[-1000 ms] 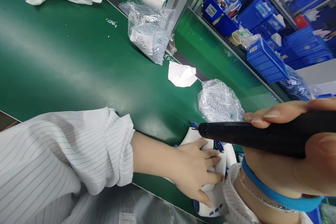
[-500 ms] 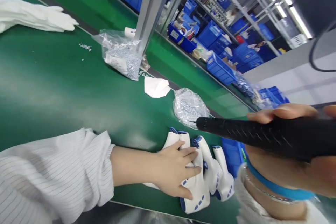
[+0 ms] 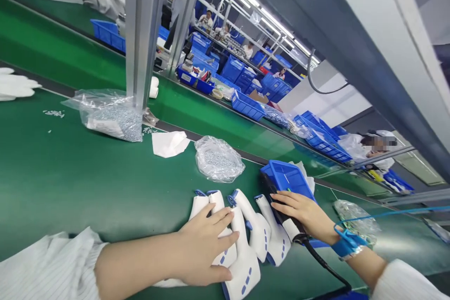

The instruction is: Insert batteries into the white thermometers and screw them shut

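Note:
My left hand [image 3: 202,243] lies flat with fingers spread on a row of white and blue plastic housings [image 3: 246,239] on the green belt [image 3: 70,183]. My right hand [image 3: 305,213] rests on a black electric screwdriver [image 3: 281,208] that lies on the belt between the housings and a blue bin [image 3: 286,178]; its fingers curl over the tool's body. A blue wrist strap [image 3: 346,243] sits on my right wrist, and the tool's black cable [image 3: 323,260] trails toward me.
Two clear bags of small screws [image 3: 218,159] [image 3: 112,119] and a white paper scrap [image 3: 170,144] lie on the belt. White gloves [image 3: 16,85] are at far left. Metal posts [image 3: 142,33] rise behind. Blue bins [image 3: 246,105] line the far bench, where other people work.
My right hand has brought the screwdriver down from mid-air to the belt beside the blue bin. The view has tilted up and right. My left hand stays on the housings.

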Available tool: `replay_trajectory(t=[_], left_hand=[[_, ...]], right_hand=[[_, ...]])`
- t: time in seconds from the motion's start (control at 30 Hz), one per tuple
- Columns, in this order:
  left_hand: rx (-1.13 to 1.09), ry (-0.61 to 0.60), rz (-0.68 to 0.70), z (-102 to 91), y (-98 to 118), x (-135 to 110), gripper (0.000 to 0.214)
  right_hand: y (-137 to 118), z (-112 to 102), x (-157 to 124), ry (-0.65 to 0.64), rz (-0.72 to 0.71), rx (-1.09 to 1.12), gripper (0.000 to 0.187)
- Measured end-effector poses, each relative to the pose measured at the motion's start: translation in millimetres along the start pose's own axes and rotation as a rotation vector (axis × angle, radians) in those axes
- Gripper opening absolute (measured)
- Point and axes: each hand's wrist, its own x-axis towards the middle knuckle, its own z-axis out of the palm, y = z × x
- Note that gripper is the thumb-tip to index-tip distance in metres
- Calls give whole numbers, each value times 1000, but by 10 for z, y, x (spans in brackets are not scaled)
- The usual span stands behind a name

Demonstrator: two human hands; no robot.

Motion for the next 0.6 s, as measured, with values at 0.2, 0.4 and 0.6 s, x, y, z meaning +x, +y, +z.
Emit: replay_trajectory(t=[0.2,0.4,0.6], left_hand=[[14,-92,-42,-181,78,-7,62],[119,-155,-45,-229,49,61,63],[394,-22,46,233,-289,135,53]], right_hand=[[14,223,-238,12,84,-9,45],[112,391,-267,-4,137,-5,48],[137,557,-341,-31,191,46,46]])
